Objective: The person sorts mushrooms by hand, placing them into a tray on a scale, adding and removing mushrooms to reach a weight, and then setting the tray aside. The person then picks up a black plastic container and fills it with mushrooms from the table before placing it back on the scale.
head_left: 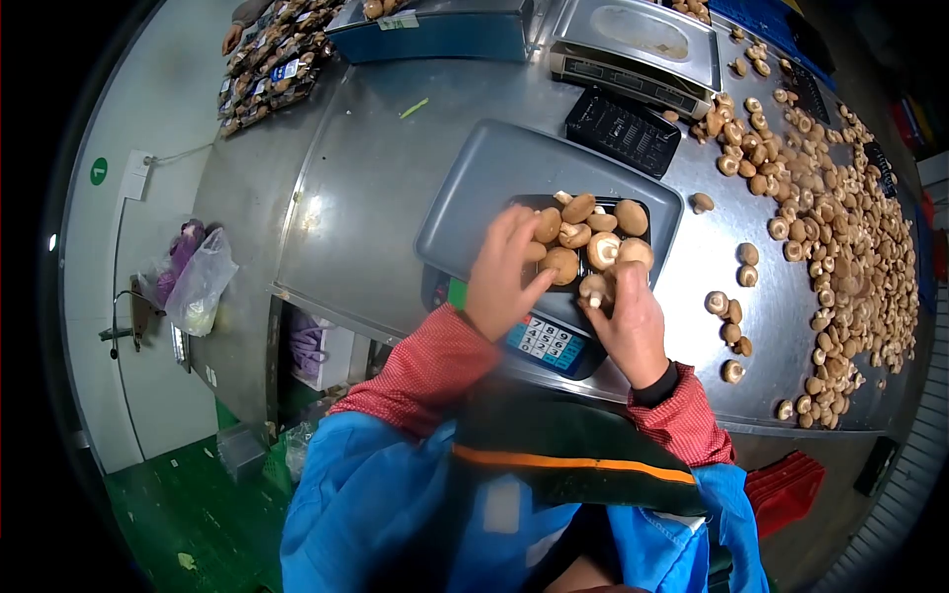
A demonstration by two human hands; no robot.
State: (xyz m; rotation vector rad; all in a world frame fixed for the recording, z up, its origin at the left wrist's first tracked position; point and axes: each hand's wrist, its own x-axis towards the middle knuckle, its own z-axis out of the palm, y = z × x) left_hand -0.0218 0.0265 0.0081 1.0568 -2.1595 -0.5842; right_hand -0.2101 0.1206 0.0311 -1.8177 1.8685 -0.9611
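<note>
Brown mushrooms [576,208] fill a small black tray [647,208], which rests on the grey platform [474,188] of a scale with a number keypad [546,339]. My left hand [502,277] is at the tray's left side, fingers stretched and thumb apart, close against the mushrooms there. At the tray's near right corner, my right hand [635,321] has its fingers closed round a mushroom [595,288] with a pale stem. Another mushroom [635,253] sits right at its fingertips. My fingers hide part of the tray's near edge.
A large heap of loose mushrooms [850,257] covers the steel table's right side, with strays [748,265] nearer the scale. Behind stand an empty black tray [623,131], a second scale [638,44] and a blue-grey bin [430,35]. Packed mushrooms [277,64] lie far left, near another person's hand [231,40].
</note>
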